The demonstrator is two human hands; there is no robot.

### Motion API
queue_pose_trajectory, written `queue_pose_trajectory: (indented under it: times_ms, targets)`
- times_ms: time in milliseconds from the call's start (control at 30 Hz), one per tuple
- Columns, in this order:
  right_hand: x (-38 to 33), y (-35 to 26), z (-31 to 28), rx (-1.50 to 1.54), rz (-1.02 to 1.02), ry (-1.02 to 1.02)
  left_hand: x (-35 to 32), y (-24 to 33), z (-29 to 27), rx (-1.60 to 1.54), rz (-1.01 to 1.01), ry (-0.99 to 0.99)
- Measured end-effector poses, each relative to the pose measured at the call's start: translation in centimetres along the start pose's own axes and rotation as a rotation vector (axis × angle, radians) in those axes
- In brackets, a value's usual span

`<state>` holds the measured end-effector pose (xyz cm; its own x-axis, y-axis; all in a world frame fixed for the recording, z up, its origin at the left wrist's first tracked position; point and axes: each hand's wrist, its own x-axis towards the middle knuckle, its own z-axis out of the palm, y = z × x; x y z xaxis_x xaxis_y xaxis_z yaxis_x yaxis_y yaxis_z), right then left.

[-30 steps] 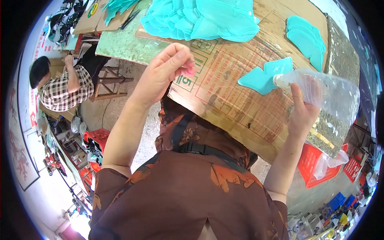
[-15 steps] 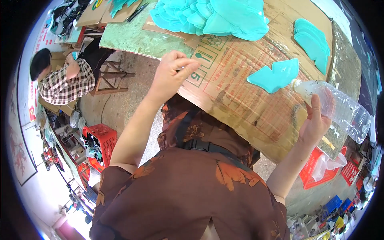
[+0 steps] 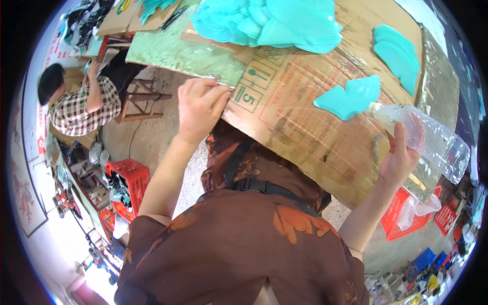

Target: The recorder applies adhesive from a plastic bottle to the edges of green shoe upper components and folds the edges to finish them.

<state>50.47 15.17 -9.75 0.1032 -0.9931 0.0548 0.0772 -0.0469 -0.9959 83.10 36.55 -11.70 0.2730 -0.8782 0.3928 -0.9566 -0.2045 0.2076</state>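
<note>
My right hand point(image 3: 399, 160) grips a clear plastic bottle point(image 3: 439, 140), its thumb in front and the other fingers hidden behind. The bottle lies tilted, its pale neck end beside a teal winged cut-out point(image 3: 351, 96) on the cardboard sheet point(image 3: 305, 147). At the table's near left edge, my left hand point(image 3: 200, 109) is closed in a pinch. A small shiny, thin thing point(image 3: 218, 79) shows at its fingertips, too small to name. A large pile of teal cut-outs point(image 3: 269, 25) lies at the far side, and a smaller fanned stack point(image 3: 399, 58) at the far right.
A green tabletop point(image 3: 178, 48) extends left of the cardboard. Another person point(image 3: 84, 101) in a checked shirt sits at the left beside a wooden stool point(image 3: 140, 104). Red plastic crates stand on the floor at left point(image 3: 134, 183) and right point(image 3: 401, 216).
My left hand has moved left and slightly toward me, off the cardboard's corner. The shiny thing now shows at its fingertips. My right hand and the bottle have hardly moved.
</note>
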Motion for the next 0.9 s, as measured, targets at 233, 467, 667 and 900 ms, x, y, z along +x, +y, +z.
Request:
queue_pose_trajectory:
  times_ms: [233,467,667,900]
  targets:
    - [0.8,-0.4,0.0,0.104,0.002,0.064,4.3,7.4,0.7,-0.848,-0.502,-0.448]
    - [1.4,0.0,-0.6,0.125,0.033,0.047,8.6,11.2,4.2,-0.578,-0.197,-0.471]
    - [3.4,0.1,1.3,-0.066,-0.121,-0.138,10.5,12.9,5.9,-0.438,-0.187,-0.47]
    - [4.4,1.5,3.6,-0.436,-0.293,-0.287,8.9,13.3,5.8,-0.446,0.013,-0.277]
